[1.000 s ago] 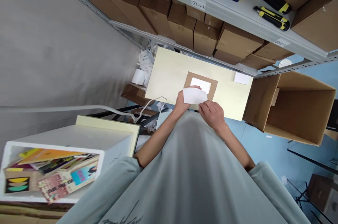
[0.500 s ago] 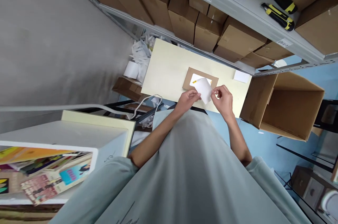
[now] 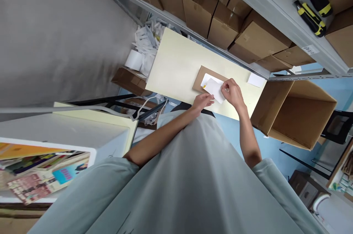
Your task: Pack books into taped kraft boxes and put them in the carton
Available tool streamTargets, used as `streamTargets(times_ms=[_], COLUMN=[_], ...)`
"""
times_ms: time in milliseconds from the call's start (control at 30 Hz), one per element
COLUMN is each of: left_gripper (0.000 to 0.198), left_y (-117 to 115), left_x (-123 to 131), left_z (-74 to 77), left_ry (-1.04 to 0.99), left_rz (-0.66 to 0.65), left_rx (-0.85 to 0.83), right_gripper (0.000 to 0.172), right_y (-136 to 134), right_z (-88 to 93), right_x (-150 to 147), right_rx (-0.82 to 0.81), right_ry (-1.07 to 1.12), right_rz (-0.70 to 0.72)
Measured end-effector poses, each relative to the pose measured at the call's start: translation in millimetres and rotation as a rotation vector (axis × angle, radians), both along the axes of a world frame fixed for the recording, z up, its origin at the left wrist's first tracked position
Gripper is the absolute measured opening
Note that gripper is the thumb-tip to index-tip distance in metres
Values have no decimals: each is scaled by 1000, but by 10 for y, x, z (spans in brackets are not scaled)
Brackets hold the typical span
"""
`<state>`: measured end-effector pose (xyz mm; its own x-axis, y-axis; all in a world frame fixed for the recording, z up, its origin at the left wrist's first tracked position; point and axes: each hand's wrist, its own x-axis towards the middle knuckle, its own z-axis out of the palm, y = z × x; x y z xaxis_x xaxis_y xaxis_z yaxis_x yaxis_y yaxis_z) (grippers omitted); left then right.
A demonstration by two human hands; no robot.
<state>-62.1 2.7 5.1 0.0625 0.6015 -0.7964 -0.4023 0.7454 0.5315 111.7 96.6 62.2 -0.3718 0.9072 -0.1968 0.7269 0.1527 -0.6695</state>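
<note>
Paper [image 3: 215, 89] overlaps brown box [image 3: 197, 79] on surface [image 3: 170, 63]; contact unclear. Right hand [image 3: 226, 88]: thumb and fingers pinched on paper's right edge. Left hand [image 3: 211, 99]: loosely curled at lower edge, grip unclear. Paper likely light, thin, easily creased; best held by edges or corners.

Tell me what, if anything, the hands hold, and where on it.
The right hand pinches the white sheet by its right edge; the left hand touches its lower-left edge, whether it grips is unclear.
</note>
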Motion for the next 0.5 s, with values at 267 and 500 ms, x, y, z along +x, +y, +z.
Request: streamTargets(times_ms=[267,500], left_gripper=[30,29], left_y=[47,50], left_x=[298,379], left_z=[-130,-161], left_ry=[37,30], left_rz=[139,112], left_rx=[-118,-143], right_gripper=[15,9], right_y=[506,612], right_z=[-385,-499], right_x=[-42,84], right_rx=[-213,-310], right_ry=[-80,-81], right_rz=[99,132])
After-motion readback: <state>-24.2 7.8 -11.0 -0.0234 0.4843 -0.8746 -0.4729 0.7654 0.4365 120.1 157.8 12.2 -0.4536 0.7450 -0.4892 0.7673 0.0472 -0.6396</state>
